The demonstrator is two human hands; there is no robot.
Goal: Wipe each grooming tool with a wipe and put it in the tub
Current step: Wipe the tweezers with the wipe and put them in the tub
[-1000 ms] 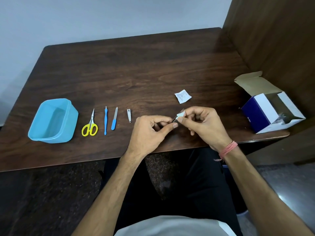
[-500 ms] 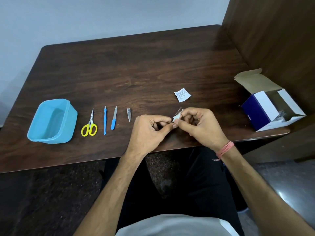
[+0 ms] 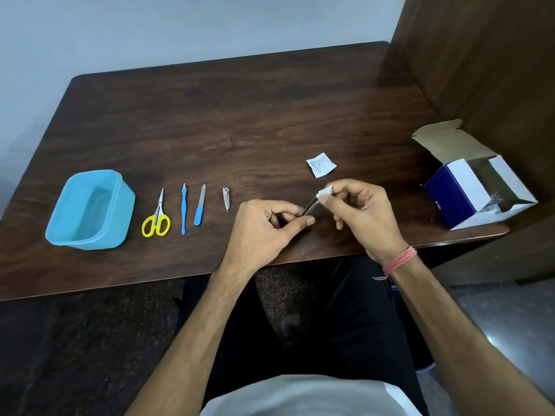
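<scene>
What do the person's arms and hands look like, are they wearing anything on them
Both forearms are bare, with no sleeves, gloves or rings showing. The right hand has a band of pinkish-red thread wound round its wrist, with a loose end hanging. The left hand and its wrist wear nothing.

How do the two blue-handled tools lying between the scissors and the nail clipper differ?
The left blue tool is thin along its whole length and ends in a small pointed tip; the right blue tool has a wider handle and a flat grey blade, like a nail file. The left one reaches nearer the table's front edge; the right one stops shorter. The left lies nearly straight; the right leans slightly. Both lie flat on the table, untouched by either hand.
</scene>
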